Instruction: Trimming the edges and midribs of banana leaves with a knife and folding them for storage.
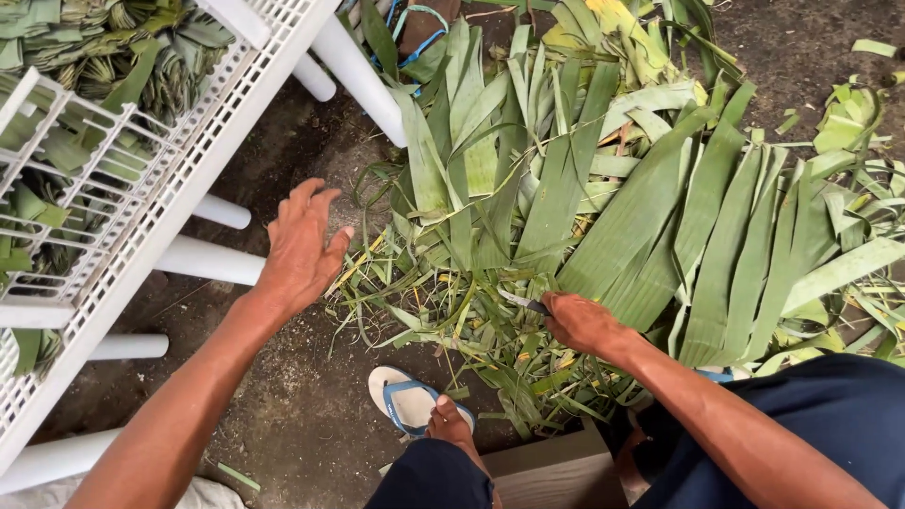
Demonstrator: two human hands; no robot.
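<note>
The right hand (580, 322) is closed around a small knife (524, 302), at the near edge of the pile of green leaf strips (622, 217). The left hand (302, 247) is spread open above the ground, beside the white rack (179, 179).

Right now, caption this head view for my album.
Right hand grips a small knife over cut green leaves; left hand hovers open.

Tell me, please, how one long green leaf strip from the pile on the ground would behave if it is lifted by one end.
A long leaf strip would probably bend and droop, since it looks thin and flat. It is likely light, and may tear along its length: the edges look frayed. The left hand hovers open; the right hand grips a small knife.
</note>
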